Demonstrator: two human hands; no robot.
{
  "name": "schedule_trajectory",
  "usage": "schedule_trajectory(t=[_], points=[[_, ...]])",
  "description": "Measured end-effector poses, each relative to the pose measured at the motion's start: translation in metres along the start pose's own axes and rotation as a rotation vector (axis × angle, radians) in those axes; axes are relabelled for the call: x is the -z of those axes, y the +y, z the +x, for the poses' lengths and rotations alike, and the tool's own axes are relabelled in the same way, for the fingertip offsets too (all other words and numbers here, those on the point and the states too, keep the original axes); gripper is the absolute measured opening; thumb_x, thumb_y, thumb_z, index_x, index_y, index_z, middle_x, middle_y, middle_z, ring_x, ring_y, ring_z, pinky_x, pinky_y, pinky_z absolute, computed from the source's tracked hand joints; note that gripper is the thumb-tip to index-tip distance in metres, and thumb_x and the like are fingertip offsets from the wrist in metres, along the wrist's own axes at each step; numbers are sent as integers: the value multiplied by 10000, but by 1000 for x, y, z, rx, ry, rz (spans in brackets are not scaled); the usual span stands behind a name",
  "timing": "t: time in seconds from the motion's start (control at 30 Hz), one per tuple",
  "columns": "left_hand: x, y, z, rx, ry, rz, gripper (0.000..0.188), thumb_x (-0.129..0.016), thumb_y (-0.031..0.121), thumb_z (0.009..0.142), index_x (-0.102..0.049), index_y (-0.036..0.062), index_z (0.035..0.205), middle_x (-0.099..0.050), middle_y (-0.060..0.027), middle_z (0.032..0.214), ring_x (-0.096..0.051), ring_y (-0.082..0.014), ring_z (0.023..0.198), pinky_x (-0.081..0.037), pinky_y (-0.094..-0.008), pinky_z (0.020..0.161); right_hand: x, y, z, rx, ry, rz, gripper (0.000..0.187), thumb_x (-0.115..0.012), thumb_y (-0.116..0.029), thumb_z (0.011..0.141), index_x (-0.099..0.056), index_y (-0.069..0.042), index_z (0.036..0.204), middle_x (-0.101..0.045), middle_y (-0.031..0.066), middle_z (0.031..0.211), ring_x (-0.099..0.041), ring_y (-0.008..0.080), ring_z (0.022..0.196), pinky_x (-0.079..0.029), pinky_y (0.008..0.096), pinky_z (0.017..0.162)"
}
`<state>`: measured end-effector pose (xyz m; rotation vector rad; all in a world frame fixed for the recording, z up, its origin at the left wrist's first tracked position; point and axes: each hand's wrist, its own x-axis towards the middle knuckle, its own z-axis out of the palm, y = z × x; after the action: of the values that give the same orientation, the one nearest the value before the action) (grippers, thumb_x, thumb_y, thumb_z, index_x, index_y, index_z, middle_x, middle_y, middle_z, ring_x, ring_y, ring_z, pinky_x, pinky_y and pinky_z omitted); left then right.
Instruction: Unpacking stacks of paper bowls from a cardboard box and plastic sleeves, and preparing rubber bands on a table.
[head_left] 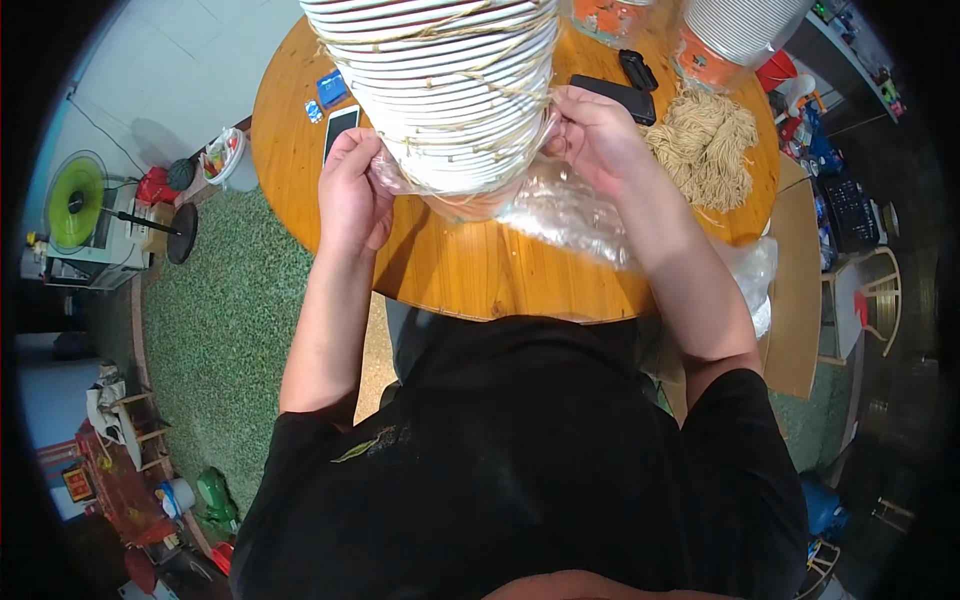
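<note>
A tall stack of nested white paper buckets (pixel 450 115) with thin twine around their rims stands over the round table in front of me. The lower end of the stack shows an orange pattern, and clear plastic bag film (pixel 575 215) gathers around it and trails to the right. My left hand (pixel 355 185) is closed, pinching a fold of the film at the stack's left side. On the opposite side, the fingers of my right hand (pixel 598 140) are closed on the film too, close against the buckets. Part of each fingertip is hidden by plastic.
Bundled beige twine (pixel 705 150) lies right on the wooden table (pixel 420 275). A black case (pixel 615 97) sits behind my right hand, a phone (pixel 341 128) and blue packet (pixel 331 88) by my left. More bucket stacks (pixel 735 45) stand at the back right; a fan (pixel 78 203) stands left.
</note>
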<state>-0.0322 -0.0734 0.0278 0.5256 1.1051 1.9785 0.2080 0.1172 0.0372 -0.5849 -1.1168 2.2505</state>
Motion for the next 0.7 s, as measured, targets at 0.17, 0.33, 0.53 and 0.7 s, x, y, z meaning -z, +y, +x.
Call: schedule_trajectory(t=[0.17,0.33,0.53,0.7], points=[[-4,21,5,-55,-73,-60,154,-511,118,1123,-597,4,1064,-718,-113,1001,-715,-177,874,-619,-337,789,-12,-18,-10,48,-78,11,147,-565,-134,1110,-660,-41,1048,-686,22,894,-632,114,765,-530,268,694],[-25,61,2,-1,-123,-46,188,-502,106,1119,-595,-39,1193,-714,-156,1155,-734,-216,991,-632,-350,859,-25,-53,-20,50,-157,91,144,-543,-108,1103,-635,-3,1069,-667,55,918,-628,125,794,-550,272,719],[-39,120,13,-31,-334,-103,270,-518,114,1112,-613,-80,1275,-719,-155,1187,-736,-184,974,-646,-269,802,-70,-113,-40,110,-139,74,147,-520,-84,1099,-607,33,1075,-645,73,917,-633,144,789,-565,269,707],[-81,176,38,83,-484,-132,279,-457,33,1102,-575,-179,1240,-704,-190,1080,-708,-148,769,-596,-173,539,-60,-180,-14,147,-310,-52,238,-517,-72,1112,-581,80,1282,-649,91,1068,-638,142,905,-581,218,730]])
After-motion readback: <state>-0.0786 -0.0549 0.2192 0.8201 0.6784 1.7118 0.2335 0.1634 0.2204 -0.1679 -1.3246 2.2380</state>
